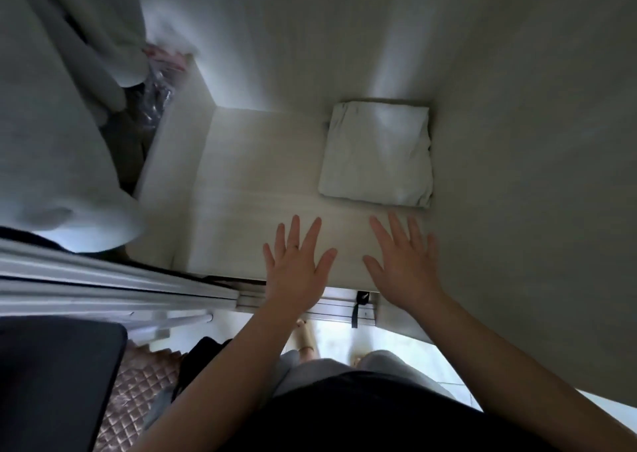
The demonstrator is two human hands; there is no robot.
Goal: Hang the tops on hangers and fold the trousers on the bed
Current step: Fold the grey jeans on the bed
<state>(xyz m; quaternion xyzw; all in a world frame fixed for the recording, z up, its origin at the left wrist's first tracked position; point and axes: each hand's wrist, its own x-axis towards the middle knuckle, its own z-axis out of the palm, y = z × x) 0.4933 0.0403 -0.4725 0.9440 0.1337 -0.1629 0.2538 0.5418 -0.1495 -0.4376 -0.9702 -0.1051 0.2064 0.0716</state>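
Inside the wardrobe, the pale shelf [248, 175] fills the middle of the view. Left of the shelf, beyond its divider, a large pale garment [51, 124] hangs down, probably a top already on its hanger, though no hanger shows. At the shelf's back right corner lies a folded pale garment [377, 155], squared into the angle of the walls, most likely trousers stowed to leave room beside them. At the shelf's front edge, just before that fold and apart from it, the left hand [298, 265] and right hand [401, 265] spread flat with fingers wide, holding nothing. Whether the palms touch the shelf I cannot tell.
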